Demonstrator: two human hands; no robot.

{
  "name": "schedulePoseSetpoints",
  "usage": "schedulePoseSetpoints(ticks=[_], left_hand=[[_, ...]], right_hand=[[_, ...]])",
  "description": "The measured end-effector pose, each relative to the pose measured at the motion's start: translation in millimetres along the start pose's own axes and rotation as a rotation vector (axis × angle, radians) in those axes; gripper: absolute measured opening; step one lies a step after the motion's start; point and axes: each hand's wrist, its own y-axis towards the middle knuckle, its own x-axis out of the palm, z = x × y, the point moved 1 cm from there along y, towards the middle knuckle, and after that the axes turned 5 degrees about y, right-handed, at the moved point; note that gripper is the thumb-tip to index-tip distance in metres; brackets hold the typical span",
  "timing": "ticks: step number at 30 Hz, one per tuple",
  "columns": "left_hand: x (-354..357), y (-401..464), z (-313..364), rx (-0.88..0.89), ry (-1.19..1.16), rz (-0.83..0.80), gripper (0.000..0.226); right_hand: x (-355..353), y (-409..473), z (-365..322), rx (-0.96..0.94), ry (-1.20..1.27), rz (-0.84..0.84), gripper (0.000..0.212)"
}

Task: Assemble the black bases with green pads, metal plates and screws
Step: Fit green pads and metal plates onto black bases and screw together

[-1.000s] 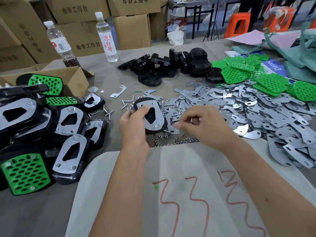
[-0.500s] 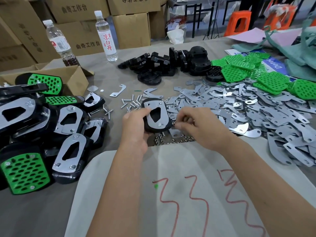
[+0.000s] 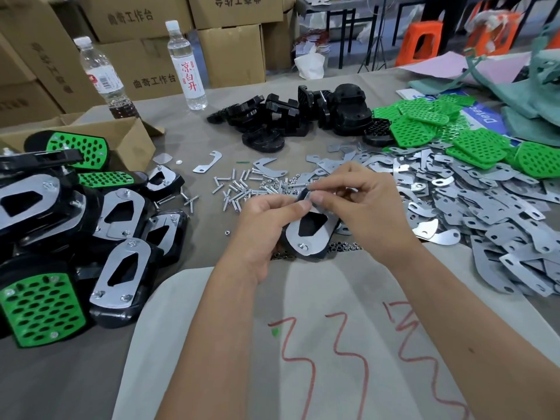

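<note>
Both hands [image 3: 315, 213] on base [image 3: 309, 234] (w/ plate)

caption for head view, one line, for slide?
Left hand grips a plated black base while right hand pinches at its far end, beside loose screws.

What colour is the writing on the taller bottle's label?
Red, on a white label. It shows in the head view, the only one.
</note>
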Motion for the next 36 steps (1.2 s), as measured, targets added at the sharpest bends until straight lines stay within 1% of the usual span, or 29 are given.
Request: schedulePoseSetpoints(ticks=[4,6,8,11,13,16,18,20,23,24,25,28,29,30,31,33,34,35,36], left_hand=[[-2,0,-1,0.012,-0.026,0.005,0.010],[-3,0,-2,0.008,-0.030,-0.003,0.017],[-3,0,-1,-0.014,-0.035,-0.010,0.018],[-3,1,-1,-0.029,-0.010,-0.030,0.008],[-5,0,-2,-0.033,0.013,-0.034,0.011],[-5,0,-3,-0.042,0.022,-0.043,0.011],[-5,1,-4,-0.046,0.026,-0.044,0.011],[-4,1,-5,-0.041,0.037,-0.049,0.010],[-2,1,-5,-0.041,0.011,-0.043,0.005],[-1,1,-5,-0.043,-0.002,-0.042,0.007],[0,1,-5,-0.046,-0.013,-0.044,0.009],[1,2,-5,-0.045,-0.043,-0.026,0.002],[0,2,-5,-0.048,-0.063,-0.008,0.002],[0,3,-6,-0.050,-0.088,0.020,0.008],[-1,4,-7,-0.056,-0.114,0.051,0.017],[-2,5,-7,-0.066,-0.157,0.092,0.027],[-2,5,-7,-0.065,-0.173,0.103,0.026],[-2,5,-7,-0.066,-0.180,0.111,0.022],[-3,6,-7,-0.068,-0.172,0.115,0.019]], right_hand=[[0,0,0,0.046,0.019,-0.066,0.019],[-1,0,1,0.057,0.018,-0.057,0.019],[-2,0,2,0.050,0.004,-0.043,0.019],[-2,0,1,-0.033,-0.121,-0.080,0.020],[-2,0,0,-0.086,-0.225,-0.128,0.021],[-5,1,1,-0.095,-0.277,-0.168,0.018],[-6,0,2,-0.072,-0.237,-0.141,0.014],[-4,0,4,-0.025,-0.139,-0.078,0.009],[-1,-2,7,0.004,-0.067,0.006,0.015],[0,-2,7,0.010,-0.049,0.016,0.015],[1,-2,7,0.020,-0.028,0.017,0.014],[3,-2,7,0.040,-0.009,-0.026,0.012],[4,-2,7,0.050,-0.011,-0.044,0.010],[4,-3,7,0.062,-0.015,-0.058,0.008],[4,-4,7,0.083,-0.012,-0.064,0.011],[3,-6,7,0.119,0.034,-0.034,0.033],[2,-6,7,0.117,0.063,-0.002,0.042],[1,-7,7,0.104,0.081,0.022,0.045],[1,-7,8,0.096,0.083,0.030,0.041]])
